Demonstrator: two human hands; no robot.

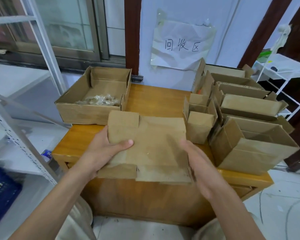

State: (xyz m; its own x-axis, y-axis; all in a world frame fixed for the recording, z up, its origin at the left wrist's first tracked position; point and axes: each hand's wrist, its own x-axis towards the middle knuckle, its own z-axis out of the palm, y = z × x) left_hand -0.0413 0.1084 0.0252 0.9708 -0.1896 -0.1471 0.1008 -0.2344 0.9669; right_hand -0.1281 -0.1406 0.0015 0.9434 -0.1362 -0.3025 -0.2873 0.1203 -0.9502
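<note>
Left grip (102, 153) pinching carton (156, 146), overhanging worktop (151, 99) front edge; right grip (199, 163) blurred, can't tell. Room behind, between boxes (249, 153). Sign (182, 45) reading 回收区.

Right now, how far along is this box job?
Done: clear scraps lie in the shallow box. In hand: one flattened box, gripped by the left hand, right hand at its edge, blurred. Left: a row of open boxes standing on the table, likely awaiting flattening.

matt brown flattened cardboard box (151, 144); glossy varnished wooden table (156, 99); crinkled white paper sign (182, 45)
</note>
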